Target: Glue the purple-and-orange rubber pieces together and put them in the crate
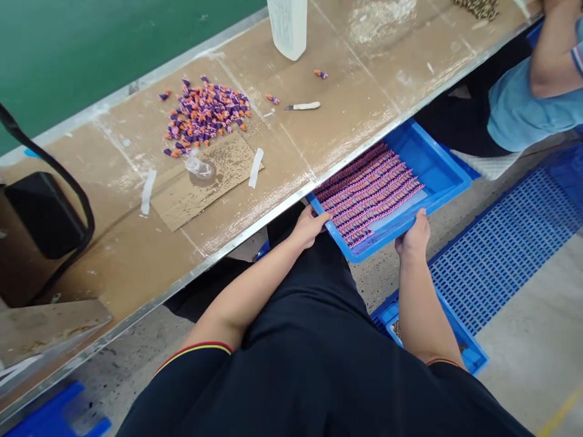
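Note:
A blue tray (449, 187) holds rows of small pink, purple and orange pieces (373, 188), and part of it is hidden under the table edge. My left hand (310, 227) grips the tray's left rim, thumb on top. On the near right rim my right hand (414, 233) is closed, its thumb over the edge and the other fingers mostly hidden below. A pile of loose purple and orange pieces (207, 115) lies on the table, with a small white-handled knife (304, 106) to its right.
The table (273, 145) carries a cardboard sheet (204, 182) with a small clear cup (200, 168) and a white container (289, 27). A person (528, 103) sits at the right. Another blue tray (473, 358) and blue grating (505, 243) are on the floor.

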Motion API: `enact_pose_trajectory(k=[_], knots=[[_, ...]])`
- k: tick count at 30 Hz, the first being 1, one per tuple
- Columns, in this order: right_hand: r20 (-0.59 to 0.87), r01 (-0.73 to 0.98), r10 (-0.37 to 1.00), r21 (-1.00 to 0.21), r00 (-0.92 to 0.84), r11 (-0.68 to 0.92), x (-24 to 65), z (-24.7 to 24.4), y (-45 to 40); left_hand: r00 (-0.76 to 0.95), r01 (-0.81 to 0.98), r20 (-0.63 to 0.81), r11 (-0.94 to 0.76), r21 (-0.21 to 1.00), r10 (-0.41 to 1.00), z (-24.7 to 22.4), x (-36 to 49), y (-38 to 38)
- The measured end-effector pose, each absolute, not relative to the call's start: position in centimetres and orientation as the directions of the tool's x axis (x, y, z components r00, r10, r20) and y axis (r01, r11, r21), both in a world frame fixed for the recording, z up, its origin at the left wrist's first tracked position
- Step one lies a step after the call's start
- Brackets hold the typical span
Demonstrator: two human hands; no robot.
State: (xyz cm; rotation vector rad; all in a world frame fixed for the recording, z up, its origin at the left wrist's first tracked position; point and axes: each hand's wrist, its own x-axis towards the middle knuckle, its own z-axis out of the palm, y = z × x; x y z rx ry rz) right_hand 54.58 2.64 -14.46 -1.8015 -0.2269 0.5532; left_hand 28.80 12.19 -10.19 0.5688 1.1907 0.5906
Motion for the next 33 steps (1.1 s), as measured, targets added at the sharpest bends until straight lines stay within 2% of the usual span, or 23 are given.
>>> enact_pose_trajectory(k=[3, 13, 18, 24, 33], knots=[[-0.233, -0.157, 0.377, -0.962, 0.896, -0.222, 54.2, -13.9, 3.2, 0.241, -0.142, -0.685, 0.723, 0.676, 0.688, -9.7, 28.7, 12.2], [-0.185, -0.107, 0.453, -0.975, 0.872, -0.192, 53.9, -13.7, 3.6, 0.199, -0.174, -0.705, 0.733, 0.658, 0.681, -10.0, 28.5, 12.4], [-0.226, -0.163, 0.435, -0.970, 0.871, -0.178, 53.7, -13.9, 3.9, 0.185, -0.184, -0.696, 0.720, 0.670, 0.694, -10.1, 28.3, 12.6], [-0.248, -0.173, 0.483, -0.965, 0.839, -0.196, 53.8, -14.2, 3.6, 0.190, -0.190, -0.676, 0.702, 0.686, 0.712, -10.4, 28.1, 12.2], [-0.337, -0.281, 0.412, -0.940, 0.847, -0.191, 54.5, -15.9, 3.2, 0.200, -0.165, -0.653, 0.682, 0.712, 0.730, -12.6, 28.1, 11.9]])
